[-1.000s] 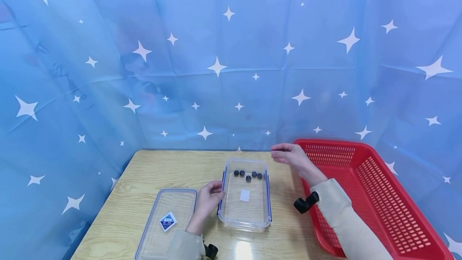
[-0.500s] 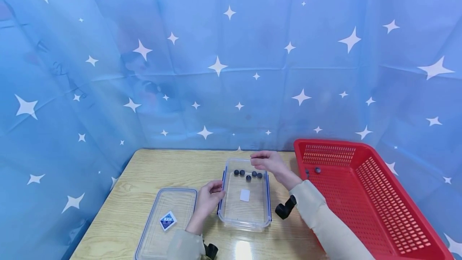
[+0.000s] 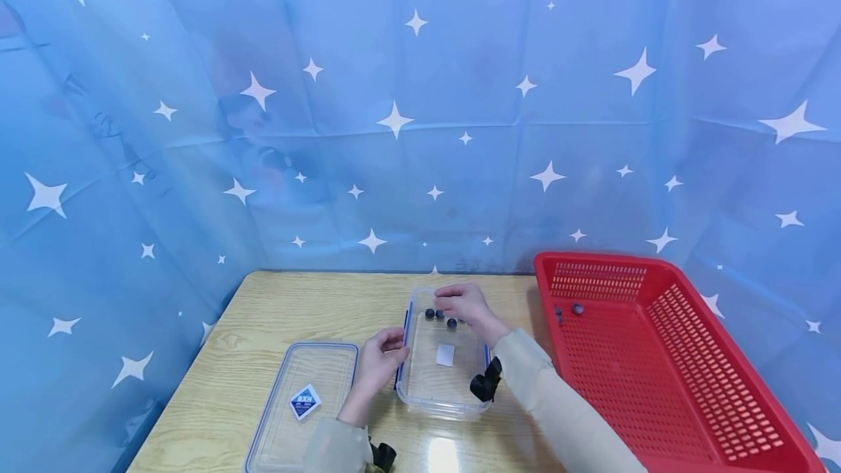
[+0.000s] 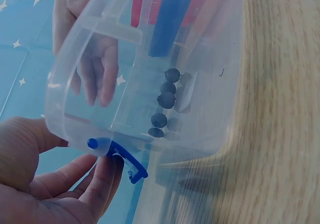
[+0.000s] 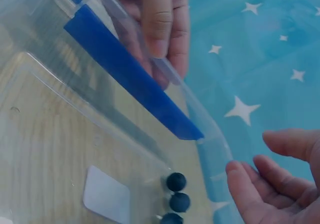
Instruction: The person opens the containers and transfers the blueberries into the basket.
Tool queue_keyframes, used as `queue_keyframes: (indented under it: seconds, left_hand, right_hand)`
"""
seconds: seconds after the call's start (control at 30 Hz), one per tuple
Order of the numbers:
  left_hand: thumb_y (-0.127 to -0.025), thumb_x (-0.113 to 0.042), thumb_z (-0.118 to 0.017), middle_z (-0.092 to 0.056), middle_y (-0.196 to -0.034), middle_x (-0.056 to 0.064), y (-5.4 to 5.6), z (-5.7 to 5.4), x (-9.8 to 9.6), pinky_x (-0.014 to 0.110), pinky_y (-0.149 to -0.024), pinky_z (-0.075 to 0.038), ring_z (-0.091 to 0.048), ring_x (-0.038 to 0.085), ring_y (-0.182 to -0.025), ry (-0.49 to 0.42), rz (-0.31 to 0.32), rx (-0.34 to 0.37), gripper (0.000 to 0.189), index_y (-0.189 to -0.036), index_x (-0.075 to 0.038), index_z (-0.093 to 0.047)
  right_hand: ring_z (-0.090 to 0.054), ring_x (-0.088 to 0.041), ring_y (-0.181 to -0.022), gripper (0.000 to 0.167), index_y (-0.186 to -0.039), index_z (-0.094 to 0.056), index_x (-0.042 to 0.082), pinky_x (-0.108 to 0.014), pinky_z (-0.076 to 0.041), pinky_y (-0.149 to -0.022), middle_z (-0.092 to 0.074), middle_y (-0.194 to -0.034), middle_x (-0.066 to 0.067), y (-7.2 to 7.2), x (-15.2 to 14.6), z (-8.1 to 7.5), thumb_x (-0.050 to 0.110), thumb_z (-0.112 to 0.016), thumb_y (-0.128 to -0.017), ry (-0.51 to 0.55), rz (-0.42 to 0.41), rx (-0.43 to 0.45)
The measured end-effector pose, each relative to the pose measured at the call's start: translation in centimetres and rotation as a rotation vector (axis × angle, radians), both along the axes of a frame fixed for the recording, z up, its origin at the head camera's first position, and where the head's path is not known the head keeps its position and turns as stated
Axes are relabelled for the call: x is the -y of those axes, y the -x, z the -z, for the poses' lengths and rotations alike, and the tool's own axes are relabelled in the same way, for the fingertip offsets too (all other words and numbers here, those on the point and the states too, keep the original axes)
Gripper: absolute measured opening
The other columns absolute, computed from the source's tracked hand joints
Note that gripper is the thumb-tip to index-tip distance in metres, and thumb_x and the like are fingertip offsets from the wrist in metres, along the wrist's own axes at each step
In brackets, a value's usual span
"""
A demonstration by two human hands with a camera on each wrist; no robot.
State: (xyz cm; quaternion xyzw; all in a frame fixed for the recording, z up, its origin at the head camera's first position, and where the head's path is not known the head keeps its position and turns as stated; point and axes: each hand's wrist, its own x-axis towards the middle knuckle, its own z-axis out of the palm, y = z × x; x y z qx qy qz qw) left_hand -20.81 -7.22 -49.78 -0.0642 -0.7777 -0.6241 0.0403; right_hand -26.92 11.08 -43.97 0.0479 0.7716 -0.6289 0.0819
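A clear plastic food container (image 3: 420, 393) with blue side latches stands on the wooden table, holding several blueberries (image 4: 166, 99) near its far end and a small white pad (image 3: 445, 355). My left hand (image 3: 377, 362) grips its left rim, thumb over the edge and fingers outside by the blue latch (image 5: 130, 78). Over the container's far end is my right hand (image 3: 463, 304), palm inward, thumb and fingers apart. In the right wrist view, nothing shows between the right fingers (image 5: 245, 189). The right hand hides part of the berry row in the head view.
To the left lies a clear lid (image 3: 335, 378) with a blue-edged rim and a blue-and-white label (image 3: 305, 402). A large red perforated basket (image 3: 657, 378) stands at the right, with a blueberry (image 3: 577, 309) near its far left corner. A blue starry curtain (image 3: 434, 93) hangs behind.
My right hand has moved left from the red basket's edge to above the container, uncovering blueberries in the basket. The left hand has stayed on the rim.
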Motion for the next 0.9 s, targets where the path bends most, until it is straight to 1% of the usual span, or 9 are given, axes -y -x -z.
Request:
queue_keyframes:
  seconds: [0.1,0.2,0.33,0.4,0.57,0.63,0.73,0.9]
  left_hand:
    - [-0.078,0.008,-0.064,-0.063,-0.102,0.028,0.0,0.1,0.1,0.026,-0.075,-0.055,-0.062,0.036,-0.091,-0.004,0.003,-0.008,0.032,-0.108,0.016,-0.058]
    - [-0.078,0.008,-0.064,-0.062,-0.102,0.029,0.0,0.2,0.1,0.025,-0.074,-0.054,-0.062,0.036,-0.090,-0.013,0.008,-0.014,0.033,-0.109,0.017,-0.058]
    - [-0.078,0.008,-0.064,-0.062,-0.102,0.029,-0.1,0.2,0.1,0.026,-0.074,-0.055,-0.062,0.037,-0.090,-0.017,0.018,-0.024,0.032,-0.108,0.017,-0.057]
    - [-0.079,0.010,-0.063,-0.062,-0.102,0.030,-0.3,-0.3,0.1,0.029,-0.075,-0.055,-0.062,0.039,-0.091,-0.023,0.019,-0.022,0.032,-0.108,0.019,-0.057]
    - [-0.079,0.013,-0.059,-0.059,-0.102,0.036,-1.5,-2.9,-0.2,0.037,-0.077,-0.055,-0.058,0.047,-0.093,-0.046,0.022,-0.005,0.030,-0.107,0.022,-0.054]
    - [-0.079,0.013,-0.059,-0.058,-0.103,0.037,-1.8,-3.6,-0.3,0.038,-0.078,-0.055,-0.057,0.048,-0.094,-0.043,0.023,-0.003,0.030,-0.107,0.023,-0.054]
    - [-0.080,0.012,-0.058,-0.058,-0.103,0.037,-2.0,-4.1,-0.3,0.039,-0.079,-0.054,-0.057,0.047,-0.094,-0.027,0.020,0.001,0.029,-0.107,0.022,-0.054]
    - [-0.080,0.012,-0.059,-0.058,-0.103,0.037,-2.0,-4.0,-0.3,0.041,-0.079,-0.054,-0.057,0.047,-0.094,-0.033,0.020,-0.006,0.030,-0.107,0.023,-0.054]
  right_hand:
    - [-0.064,-0.031,-0.097,0.030,-0.114,-0.061,-0.008,-0.040,-0.052,-0.087,-0.065,-0.106,-0.018,0.1,0.8,0.6,0.005,-0.062,-0.086,-0.014,0.008,0.038]
    - [-0.063,-0.030,-0.099,0.030,-0.115,-0.061,-0.005,-0.042,-0.050,-0.089,-0.065,-0.108,-0.016,0.1,1.6,1.2,0.006,-0.062,-0.087,-0.031,0.025,0.073]
    - [-0.063,-0.028,-0.098,0.028,-0.113,-0.062,-0.005,-0.042,-0.050,-0.091,-0.065,-0.107,-0.016,-0.1,2.2,1.8,0.005,-0.061,-0.087,-0.045,0.044,0.080]
    - [-0.063,-0.030,-0.098,0.028,-0.113,-0.062,-0.006,-0.042,-0.050,-0.090,-0.065,-0.106,-0.016,0.0,2.4,2.1,0.005,-0.062,-0.087,-0.052,0.047,0.078]
    - [-0.062,-0.035,-0.098,0.030,-0.114,-0.060,-0.008,-0.040,-0.053,-0.085,-0.064,-0.105,-0.018,0.2,2.5,2.9,0.004,-0.062,-0.086,-0.063,0.042,0.080]
    - [-0.062,-0.035,-0.097,0.031,-0.114,-0.060,-0.008,-0.039,-0.053,-0.083,-0.065,-0.104,-0.018,0.3,2.5,3.1,0.004,-0.063,-0.085,-0.073,0.037,0.081]
    - [-0.064,-0.032,-0.093,0.031,-0.113,-0.061,-0.007,-0.038,-0.055,-0.080,-0.066,-0.102,-0.018,0.4,2.6,3.3,0.004,-0.064,-0.084,-0.123,0.032,0.066]
    - [-0.063,-0.023,-0.083,0.029,-0.111,-0.063,-0.004,-0.033,-0.055,-0.070,-0.066,-0.100,-0.015,0.7,2.7,3.5,0.005,-0.064,-0.084,-0.220,0.045,0.021]
